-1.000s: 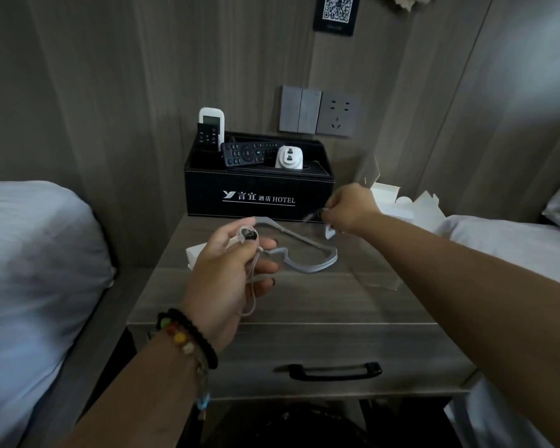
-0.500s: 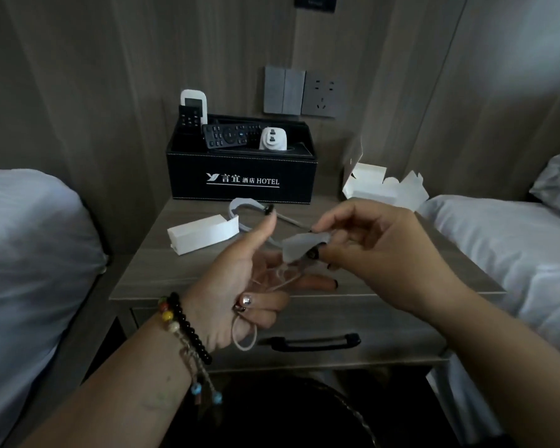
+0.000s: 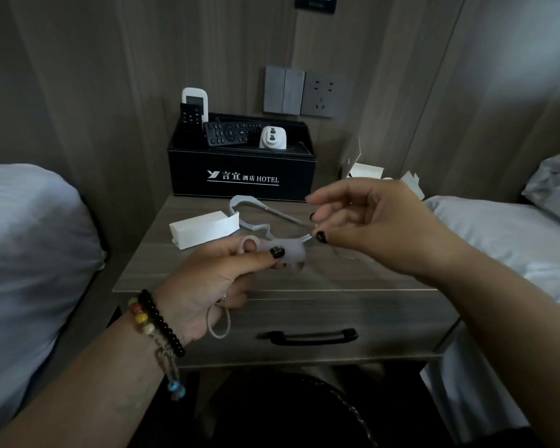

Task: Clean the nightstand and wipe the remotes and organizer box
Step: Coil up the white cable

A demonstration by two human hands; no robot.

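Note:
On the wooden nightstand [image 3: 362, 279] stands the black organizer box [image 3: 243, 176], against the wall. It holds a white remote [image 3: 194, 98], a small black remote [image 3: 189, 118], a long black remote [image 3: 232, 134] and a white plug adapter [image 3: 273, 137]. My left hand [image 3: 214, 279] hovers over the nightstand's front, pinching a pale translucent strip [image 3: 288, 250] and a thin cord loop [image 3: 219, 324]. My right hand [image 3: 369, 224], just to the right, pinches the strip's other end with thumb and fingertips. Another grey strap [image 3: 253, 215] lies on the top.
A small white carton [image 3: 204, 229] lies left on the nightstand. Torn white packaging [image 3: 379, 174] sits at the back right. Beds flank the nightstand on both sides. A dark round bin [image 3: 291, 412] stands below the drawer with its black handle [image 3: 311, 337]. Wall switches [image 3: 283, 90] hang above the box.
Both hands came back from the nightstand top toward me, then drew slightly apart with the pale strip stretched between them. The camera tilted downward.

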